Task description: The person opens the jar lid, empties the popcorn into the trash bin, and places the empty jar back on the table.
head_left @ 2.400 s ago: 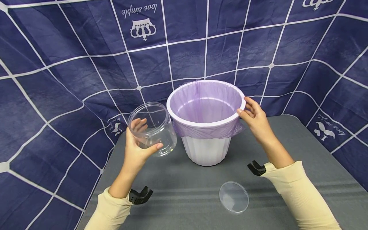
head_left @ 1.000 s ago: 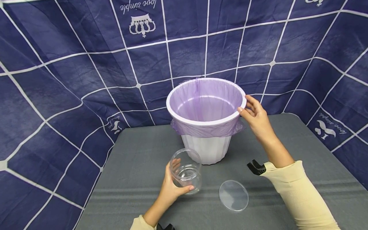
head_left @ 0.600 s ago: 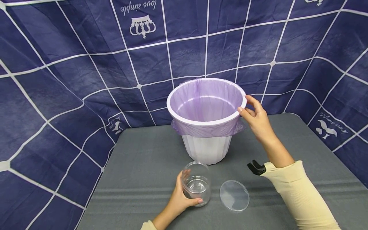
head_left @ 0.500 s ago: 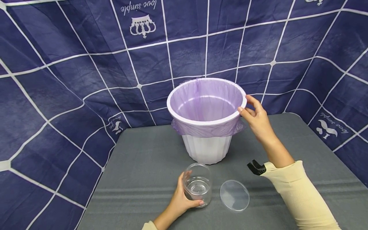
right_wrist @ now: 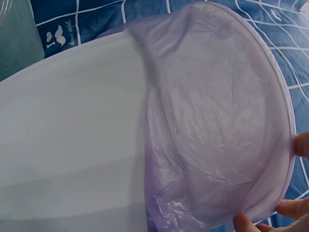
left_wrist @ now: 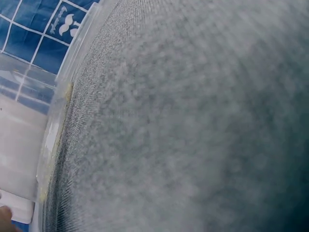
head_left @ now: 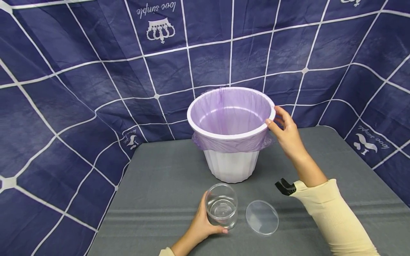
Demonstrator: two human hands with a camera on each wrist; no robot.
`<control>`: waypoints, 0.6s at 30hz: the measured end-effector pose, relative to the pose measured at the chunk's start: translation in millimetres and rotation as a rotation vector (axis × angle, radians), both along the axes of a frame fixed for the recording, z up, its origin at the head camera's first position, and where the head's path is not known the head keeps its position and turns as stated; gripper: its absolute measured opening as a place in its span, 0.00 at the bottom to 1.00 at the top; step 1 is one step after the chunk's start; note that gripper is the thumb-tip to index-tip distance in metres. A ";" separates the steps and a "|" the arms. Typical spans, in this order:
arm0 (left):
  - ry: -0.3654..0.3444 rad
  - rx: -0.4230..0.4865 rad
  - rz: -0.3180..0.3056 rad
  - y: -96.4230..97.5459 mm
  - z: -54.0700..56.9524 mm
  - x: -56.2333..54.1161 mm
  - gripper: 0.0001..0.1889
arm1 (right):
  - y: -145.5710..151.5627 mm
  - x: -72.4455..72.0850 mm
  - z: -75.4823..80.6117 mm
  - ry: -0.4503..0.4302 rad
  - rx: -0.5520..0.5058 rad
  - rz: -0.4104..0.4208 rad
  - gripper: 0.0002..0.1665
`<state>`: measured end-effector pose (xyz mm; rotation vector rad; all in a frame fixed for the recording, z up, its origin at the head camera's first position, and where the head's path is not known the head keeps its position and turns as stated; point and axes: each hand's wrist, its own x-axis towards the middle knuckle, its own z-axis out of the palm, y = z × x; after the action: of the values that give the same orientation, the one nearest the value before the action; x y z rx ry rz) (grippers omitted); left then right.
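My left hand [head_left: 201, 224] holds a clear, lidless plastic jar [head_left: 221, 204] low on the table, its thumb along the front and fingers at the left side. Nothing shows inside except the see-through bottom. In the left wrist view, the jar's clear wall [left_wrist: 53, 140] runs along the left edge. My right hand [head_left: 286, 133] grips the right rim of a white trash can [head_left: 232, 167], thumb on the near side. A purple trash bag [head_left: 232, 145] lines the can and folds over its rim; the right wrist view shows this folded bag [right_wrist: 222, 106] close up.
A clear round lid [head_left: 262, 217] lies flat on the grey tabletop [head_left: 160, 167], just right of the jar. Behind the can, a blue curtain [head_left: 211, 64] with white grid lines rises around the back and sides of the table.
My left hand brought the jar from left of the can's rim down and right to the table beside the lid, turning it upright. My right hand stayed on the rim.
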<state>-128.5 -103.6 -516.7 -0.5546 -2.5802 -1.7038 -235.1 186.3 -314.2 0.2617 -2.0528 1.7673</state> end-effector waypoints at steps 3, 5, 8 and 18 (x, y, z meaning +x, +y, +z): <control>0.045 -0.024 0.002 -1.7 -0.4 -0.9 0.73 | -0.2 1.0 -0.5 -0.003 -0.008 -0.021 0.35; 0.108 -0.039 0.003 -3.3 0.7 -1.5 0.72 | -0.2 1.9 -1.0 -0.003 -0.026 -0.022 0.35; 0.253 -0.088 0.006 -6.0 5.3 -2.7 0.65 | -0.6 5.9 -1.6 0.033 -0.043 -0.035 0.35; 0.684 -0.344 0.073 -5.1 46.7 -8.3 0.49 | -13.5 43.7 -9.3 0.380 0.249 -0.192 0.38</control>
<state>-136.8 -108.7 -469.9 -0.8530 -2.3213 -0.8271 -191.3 172.8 -323.5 0.4228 -1.9406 1.2389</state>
